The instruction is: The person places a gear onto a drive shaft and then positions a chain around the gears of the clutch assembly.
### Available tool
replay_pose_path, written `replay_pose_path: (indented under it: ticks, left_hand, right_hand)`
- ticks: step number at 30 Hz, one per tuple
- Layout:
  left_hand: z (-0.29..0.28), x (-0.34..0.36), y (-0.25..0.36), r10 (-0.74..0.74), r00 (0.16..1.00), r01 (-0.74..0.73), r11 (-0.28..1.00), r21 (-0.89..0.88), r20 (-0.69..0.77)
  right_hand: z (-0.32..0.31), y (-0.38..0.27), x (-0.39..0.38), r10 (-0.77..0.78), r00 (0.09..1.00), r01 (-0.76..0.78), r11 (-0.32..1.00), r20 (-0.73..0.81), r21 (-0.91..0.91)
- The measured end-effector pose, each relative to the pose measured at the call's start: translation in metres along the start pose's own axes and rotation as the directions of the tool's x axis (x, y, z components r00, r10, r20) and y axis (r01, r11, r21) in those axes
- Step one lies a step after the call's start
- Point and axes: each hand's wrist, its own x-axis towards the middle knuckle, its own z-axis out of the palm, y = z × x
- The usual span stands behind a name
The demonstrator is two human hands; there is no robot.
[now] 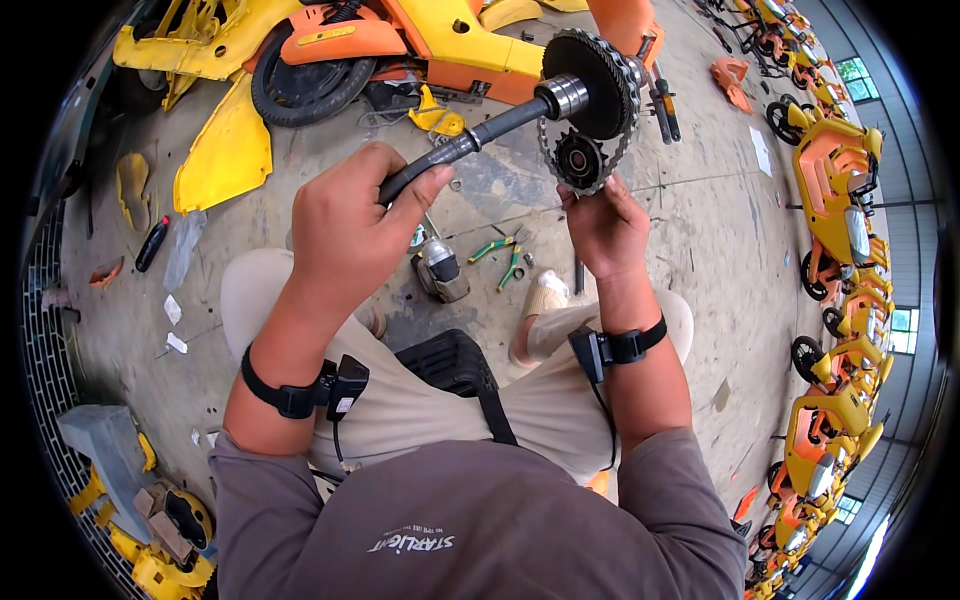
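My left hand (345, 215) is closed around the near end of a dark metal axle shaft (500, 125), which slants up to the right. A shiny collar, perhaps a bearing (565, 95), and a large dark toothed sprocket (600, 85) sit at its far end. A chain (628, 145) hangs from the large sprocket and loops down around a small black sprocket (577, 158). My right hand (610, 228) pinches the lower edge of the small sprocket and chain between thumb and fingers. Both hands are raised above the floor in front of my knees.
On the concrete floor between my feet lie a power tool (440, 268) and green-handled pliers (492, 248). Ahead are yellow and orange scooter body panels with a wheel (312, 85). Rows of yellow scooters (840, 190) line the right. A dark bottle (152, 243) lies at left.
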Motion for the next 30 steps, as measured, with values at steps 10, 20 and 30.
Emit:
replay_pose_path:
  ticks: [10, 20, 30]
  left_hand:
    - [-0.001, -0.001, -0.001, 0.029, 1.000, -0.029, 0.999, -0.023, -0.004]
    - [0.000, -0.004, 0.001, 0.102, 0.995, -0.102, 0.995, 0.003, -0.019]
    - [0.001, -0.004, -0.002, 0.113, 0.993, -0.114, 0.993, -0.035, -0.021]
  right_hand:
    - [0.001, 0.003, 0.002, -0.025, 0.999, 0.025, 1.000, 0.038, 0.008]
    - [-0.012, 0.005, 0.005, 0.032, 0.999, -0.033, 0.998, -0.016, -0.049]
    - [-0.010, -0.007, 0.001, 0.041, 0.999, -0.037, 0.989, 0.025, -0.146]
